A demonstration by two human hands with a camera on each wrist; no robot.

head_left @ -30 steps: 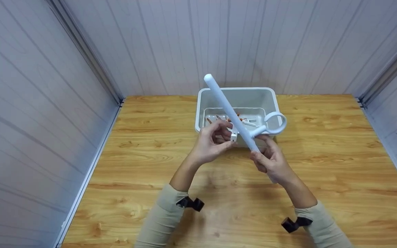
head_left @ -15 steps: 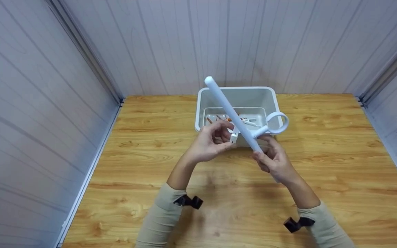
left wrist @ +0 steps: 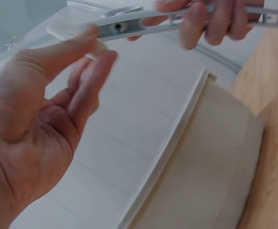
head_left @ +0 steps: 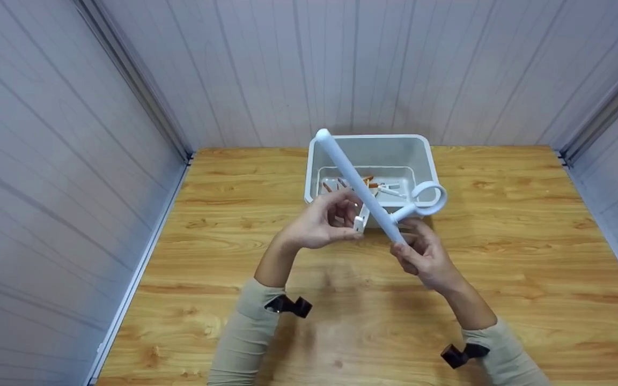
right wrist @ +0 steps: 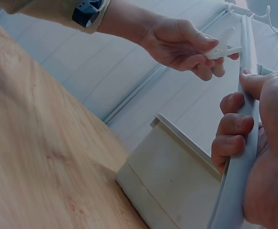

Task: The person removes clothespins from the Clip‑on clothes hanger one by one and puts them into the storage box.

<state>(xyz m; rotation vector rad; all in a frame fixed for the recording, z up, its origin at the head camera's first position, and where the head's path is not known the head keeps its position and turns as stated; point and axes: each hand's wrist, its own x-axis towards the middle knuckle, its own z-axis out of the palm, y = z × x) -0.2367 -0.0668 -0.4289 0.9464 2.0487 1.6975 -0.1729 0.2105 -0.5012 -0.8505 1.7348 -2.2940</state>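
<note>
A white plastic hanger bar (head_left: 349,172) with a short neck and a ring at its end (head_left: 440,201) slants over the bin. My right hand (head_left: 431,262) grips its lower part, fingers curled round the bar (right wrist: 243,143) in the right wrist view. Close to the bar's left side, my left hand (head_left: 317,224) pinches a small white clip (head_left: 361,220) between thumb and fingers. The right wrist view shows that clip (right wrist: 221,49) with its two arms spread apart, one tip at the bar. In the left wrist view the bar's hollow underside (left wrist: 119,27) has a small hole.
A light grey bin (head_left: 422,140) stands on the wooden table (head_left: 223,252) against the back wall. Inside it lie several orange-brown and white clips (head_left: 390,190). White panel walls (head_left: 266,69) enclose the table at the back and both sides.
The hanger has come down slightly, ring and upper end both lower. My left hand has shifted a little left and turned, tilting the clip. Both hands keep their holds.
</note>
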